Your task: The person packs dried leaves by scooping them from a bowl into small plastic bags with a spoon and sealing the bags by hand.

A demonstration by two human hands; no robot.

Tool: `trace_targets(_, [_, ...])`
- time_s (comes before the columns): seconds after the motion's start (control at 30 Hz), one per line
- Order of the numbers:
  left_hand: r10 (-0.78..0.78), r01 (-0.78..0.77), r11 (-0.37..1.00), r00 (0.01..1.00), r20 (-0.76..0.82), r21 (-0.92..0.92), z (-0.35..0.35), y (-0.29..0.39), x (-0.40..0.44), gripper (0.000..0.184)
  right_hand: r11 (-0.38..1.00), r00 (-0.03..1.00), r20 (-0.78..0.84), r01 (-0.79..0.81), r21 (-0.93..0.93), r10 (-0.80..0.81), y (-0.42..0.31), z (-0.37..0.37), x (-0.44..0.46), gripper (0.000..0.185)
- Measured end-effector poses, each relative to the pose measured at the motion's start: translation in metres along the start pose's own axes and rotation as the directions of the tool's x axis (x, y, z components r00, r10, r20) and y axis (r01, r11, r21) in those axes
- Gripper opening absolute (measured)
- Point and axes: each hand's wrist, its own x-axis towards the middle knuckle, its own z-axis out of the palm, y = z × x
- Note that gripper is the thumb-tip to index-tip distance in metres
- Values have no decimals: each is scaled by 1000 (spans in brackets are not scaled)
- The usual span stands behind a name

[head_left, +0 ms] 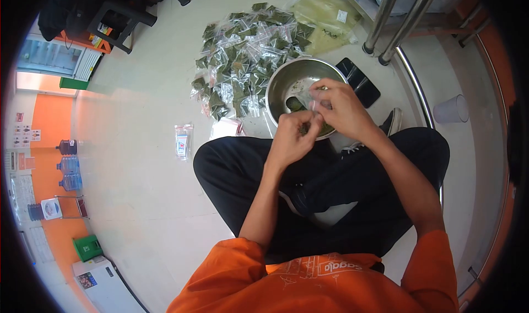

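Observation:
Both my hands are over a round steel bowl (278,84) that has some dark green contents and a dark round scoop or cup (293,103). My right hand (343,108) pinches a small clear plastic bag (305,97) from above. Close below it, my left hand (295,136) has its fingertips pressed together at the bag's near edge. Whatever is inside the bag is too small to make out. Beyond the bowl, to the left, lies a big pile of clear zip bags (242,65) filled with dark green leafy stuff.
A yellowish plastic sack (319,15) lies behind the bowl, and a black phone-like slab (361,81) to its right. Packs of unused bags (183,142) rest on the floor at left. Metal legs (380,23) and a translucent cup (452,110) are at right.

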Motion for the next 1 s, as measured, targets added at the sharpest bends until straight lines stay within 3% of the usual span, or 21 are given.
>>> trace_targets(0.07, [323,-325,943,946,40,72,-5,2,-1,19,1000,999,-47,16,-6,-16,2,-4,0,26])
trace_targets(0.1, [325,-327,942,945,42,70,-4,9,1,19,999,993,-113,43,-15,-45,-1,-4,0,25])
trace_targets(0.13, [442,-393,874,887,-132,285,-3,20,4,31,997,981,-178,70,-25,-74,-4,-3,0,25])
trace_targets(0.2, [568,-393,772,779,-265,499,-2,19,8,49,997,986,-150,79,16,-76,-10,3,-3,23])
trace_targets(0.27, [578,-425,695,810,-98,580,3,-5,11,69,994,989,-114,97,55,-91,-15,10,-5,21])
trace_targets(0.33, [597,-447,716,791,-138,536,7,-16,13,60,982,980,-67,189,17,-188,-11,21,-8,19])
trace_targets(0.43, [670,-452,646,722,-172,615,5,-18,16,41,994,996,-67,72,81,-67,-7,24,-9,18])
trace_targets(0.47, [670,-453,646,722,-172,614,7,-17,17,41,991,998,-65,-10,135,19,-8,23,-10,19])
trace_targets(0.6, [707,-472,613,686,-173,634,7,-19,18,39,995,995,-99,-18,96,28,5,32,-11,20])
trace_targets(0.67, [707,-464,611,685,-178,642,4,-22,18,38,956,1000,-10,-22,294,26,6,27,-8,20])
trace_targets(0.7, [677,-428,641,707,-206,637,0,-24,18,34,956,1000,0,-22,291,23,2,17,-5,20])
trace_targets(0.77, [564,-298,755,750,-345,585,-7,-26,20,24,781,988,117,-149,606,98,-7,-7,7,22])
trace_targets(0.8, [553,-280,764,749,-366,581,-12,-28,24,24,786,986,138,-158,598,92,0,-9,11,22])
trace_targets(0.87, [179,-1,960,768,-615,279,-23,-34,31,24,954,988,-66,-117,278,141,24,-7,17,25])
trace_targets(0.9, [165,11,964,757,-632,265,-27,-37,33,24,993,995,-90,-51,-108,42,41,1,18,23])
trace_targets(0.93, [-18,157,972,790,-613,173,-31,-40,33,30,992,997,-71,-43,-120,34,55,11,14,23])
trace_targets(1.0, [-379,441,897,767,-518,-3,-39,-47,38,42,807,998,54,42,-589,-13,75,26,8,20])
